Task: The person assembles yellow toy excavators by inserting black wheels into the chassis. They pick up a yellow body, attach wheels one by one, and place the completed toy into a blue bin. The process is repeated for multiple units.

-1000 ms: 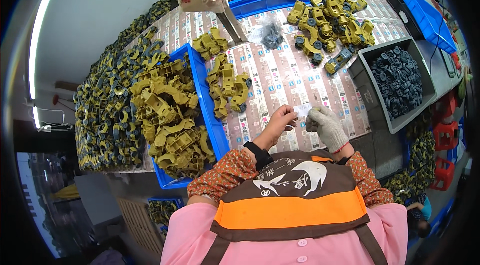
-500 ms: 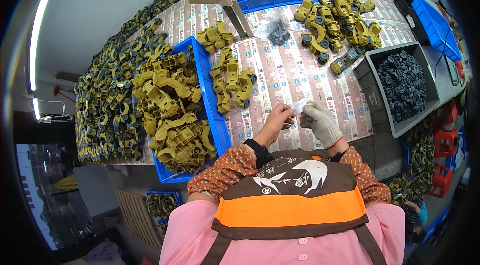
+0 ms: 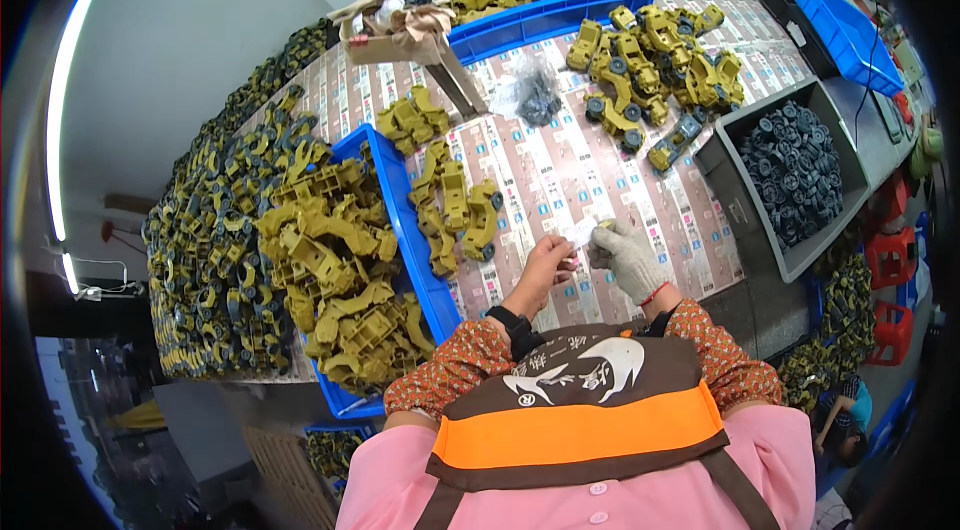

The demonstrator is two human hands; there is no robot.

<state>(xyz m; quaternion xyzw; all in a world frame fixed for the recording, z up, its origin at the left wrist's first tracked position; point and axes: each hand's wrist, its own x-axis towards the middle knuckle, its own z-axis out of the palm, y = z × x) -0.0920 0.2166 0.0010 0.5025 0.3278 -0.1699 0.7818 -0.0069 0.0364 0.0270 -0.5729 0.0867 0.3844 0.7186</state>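
Note:
Above the patterned table cover, a small white slip of paper (image 3: 578,232) is held between my two hands. My bare left hand (image 3: 545,272) has its fingertips closed at the slip's left edge. My right hand (image 3: 628,258), in a pale knitted glove, pinches the slip's other side; a yellowish spot shows at its fingertips. Nearest on the left lie a few olive-yellow toy car bodies (image 3: 453,198), one with dark wheels. Farther off stands a heap of toy cars (image 3: 655,60), several with wheels on, with a dark grey-blue one (image 3: 677,141) at its near edge.
A blue crate (image 3: 408,230) heaped with olive-yellow parts stands at my left, beside a large pile of toy cars (image 3: 215,260). A grey bin (image 3: 790,260) of dark wheels is at right. Another blue crate (image 3: 560,28), a wooden post (image 3: 455,85) and a plastic bag (image 3: 537,98) are beyond.
The whole view has shifted a little, so the table things sit differently in it. Both hands stay together at the white slip, which now shows tilted between them.

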